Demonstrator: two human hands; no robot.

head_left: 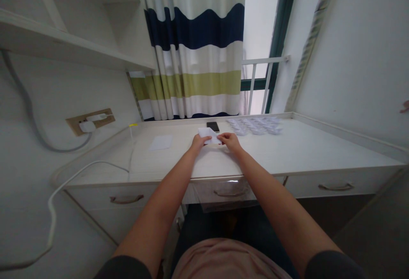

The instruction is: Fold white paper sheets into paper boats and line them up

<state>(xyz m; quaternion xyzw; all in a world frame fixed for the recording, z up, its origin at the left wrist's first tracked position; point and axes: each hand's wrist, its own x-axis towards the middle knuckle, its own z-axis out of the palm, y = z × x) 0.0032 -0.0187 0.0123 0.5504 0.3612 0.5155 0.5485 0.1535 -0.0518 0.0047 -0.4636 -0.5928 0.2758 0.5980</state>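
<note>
Between my two hands is a small sheet of white paper [208, 133], held just above the desk, with its upper right corner slanted as if folded. My left hand [199, 141] grips its left side, thumb on top. At the right edge, the fingers of my right hand [230, 140] pinch the paper. A black phone [212, 126] lies on the desk right behind the paper. Several folded white paper pieces [254, 125] sit in rows to the right of my right hand. Flat on the desk to the left is a white paper sheet [160, 142].
The white desk [319, 149] has a raised rim at the back and sides, with drawers below. A white cable [96, 164] crosses its left end, near a wall socket [90, 121]. Shelves [79, 49] overhang the left. A striped curtain [198, 57] hangs behind.
</note>
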